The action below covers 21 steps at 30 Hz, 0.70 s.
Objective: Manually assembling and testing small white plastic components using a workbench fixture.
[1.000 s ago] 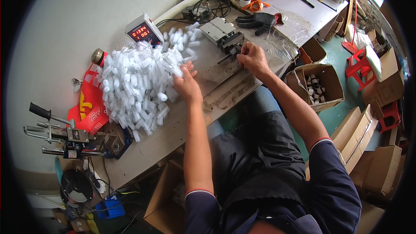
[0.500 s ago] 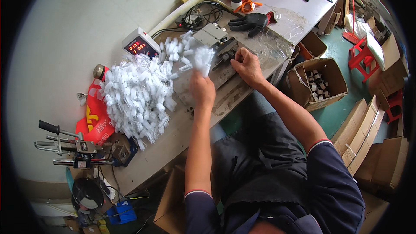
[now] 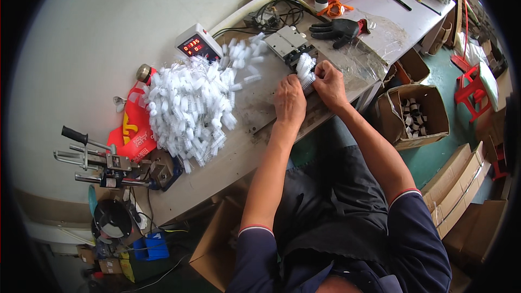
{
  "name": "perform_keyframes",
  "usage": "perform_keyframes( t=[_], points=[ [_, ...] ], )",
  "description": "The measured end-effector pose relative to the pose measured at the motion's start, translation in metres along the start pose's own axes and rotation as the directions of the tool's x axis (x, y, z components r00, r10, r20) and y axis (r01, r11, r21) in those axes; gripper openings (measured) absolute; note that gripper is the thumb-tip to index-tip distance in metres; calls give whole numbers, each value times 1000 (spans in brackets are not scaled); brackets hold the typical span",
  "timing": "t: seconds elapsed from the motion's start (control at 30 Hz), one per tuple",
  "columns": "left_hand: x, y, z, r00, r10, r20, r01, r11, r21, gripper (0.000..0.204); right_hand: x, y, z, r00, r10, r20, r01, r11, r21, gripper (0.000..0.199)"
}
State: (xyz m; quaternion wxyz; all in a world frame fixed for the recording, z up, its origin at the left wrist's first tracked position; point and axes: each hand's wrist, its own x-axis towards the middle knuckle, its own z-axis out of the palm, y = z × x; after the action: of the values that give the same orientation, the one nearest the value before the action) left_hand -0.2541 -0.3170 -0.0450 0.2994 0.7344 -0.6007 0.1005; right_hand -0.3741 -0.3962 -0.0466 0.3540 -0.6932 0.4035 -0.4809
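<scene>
Now, the white bristle piece sits right between your two hands, just in front of the grey metal fixture, its long axis running roughly away from you toward that block. Your left hand is at its lower left, your right hand at its right side, both about equally near. The fingers of each hand bunch together at its edges; I can't tell which are clamped on it, because the contact is partly hidden. It looks fuzzy and springy, a ribbed, pale, roughly oblong shape. Off to your left, a heap of white brushes spreads over the table, spiky and tangled. Beyond the fixture, a black glove lies limp, its cuff red.
</scene>
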Motion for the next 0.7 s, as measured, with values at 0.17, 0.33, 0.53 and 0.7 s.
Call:
perform_keyframes(
  t=[0.17,0.33,0.53,0.7],
  points=[
    [-2,-18,-14,992,-85,94,79,995,63,16,-4,-5,0,1000,16,8,-16,1000,27,12],
    [-19,-72,-37,894,-375,-244,285,898,-336,20,-21,-16,12,901,-425,88,432,896,-97,15],
    [-27,-99,-45,603,-651,-461,251,704,-665,18,-20,-51,86,793,-438,423,549,815,-184,17],
    [-25,-86,-42,668,-460,-586,172,861,-479,20,11,-71,144,788,-207,579,491,779,-390,27]
  ],
)
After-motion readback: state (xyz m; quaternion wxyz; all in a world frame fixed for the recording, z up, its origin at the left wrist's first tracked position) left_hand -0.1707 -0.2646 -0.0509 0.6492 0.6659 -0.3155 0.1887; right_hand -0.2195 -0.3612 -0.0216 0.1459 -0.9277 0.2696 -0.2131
